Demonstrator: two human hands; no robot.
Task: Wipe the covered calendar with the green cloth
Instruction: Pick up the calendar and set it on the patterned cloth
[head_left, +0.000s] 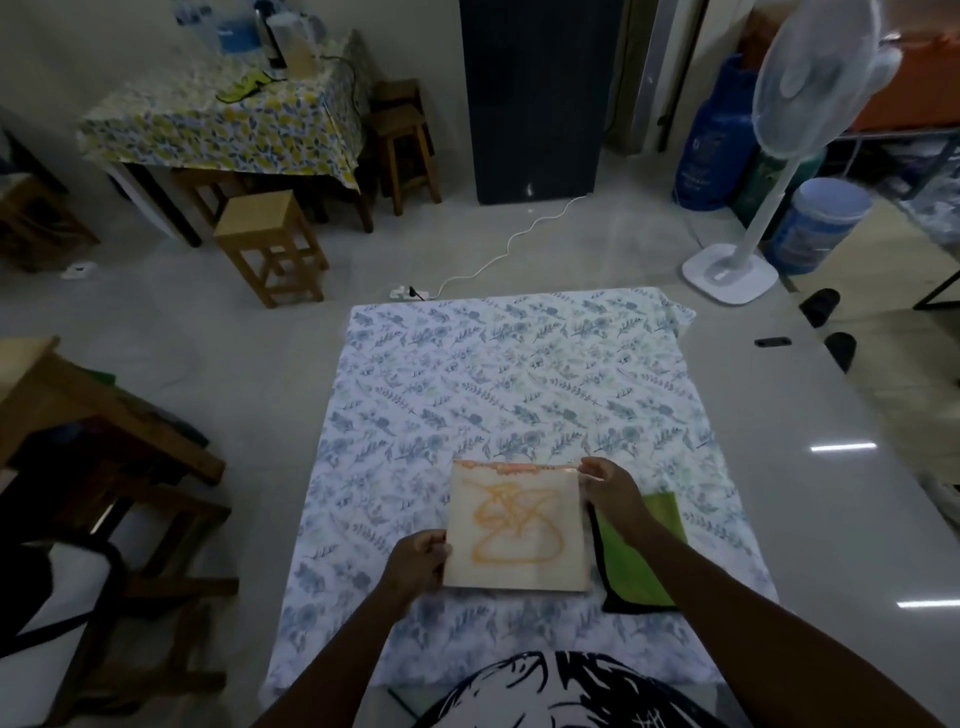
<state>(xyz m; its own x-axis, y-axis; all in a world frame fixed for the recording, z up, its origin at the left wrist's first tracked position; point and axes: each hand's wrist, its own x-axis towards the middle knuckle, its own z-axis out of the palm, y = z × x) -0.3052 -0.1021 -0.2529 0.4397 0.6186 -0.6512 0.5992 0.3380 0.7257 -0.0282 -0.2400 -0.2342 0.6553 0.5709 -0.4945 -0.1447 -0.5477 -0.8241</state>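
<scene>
So the covered calendar (517, 527) was sitting on the floral sheet (498, 384) spread over the floor, a pale square board with an orange squiggle smeared across its plastic face. Both hands were on it. The left hand (418, 564) was pinching the near left edge, thumb on top, fingers tucked under. The right hand (610, 486) was clamped on the far right corner, fingertips over the top edge. It looked slightly lifted or tilted off the sheet, but honestly I couldn't tell for sure.

The green cloth (641, 551) was lying flat just to the right of the calendar, touching or tucked a bit under its right edge, with the right forearm crossing over part of it. It had a dark border along the near side. Nobody was holding it.

The surroundings were pretty cluttered. A white standing fan (795, 104) stood off the sheet's far right corner, with a blue gas cylinder (709, 140) and a blue bucket (818, 223) behind it. A white cable (519, 239) snaked from a power strip (408, 293) at the sheet's far edge toward a tall dark cabinet (537, 93). On the left were a wooden stool (270, 244), and a table with a lemon-print cover (223, 124). None of that was blocking the calendar or the cloth.
</scene>
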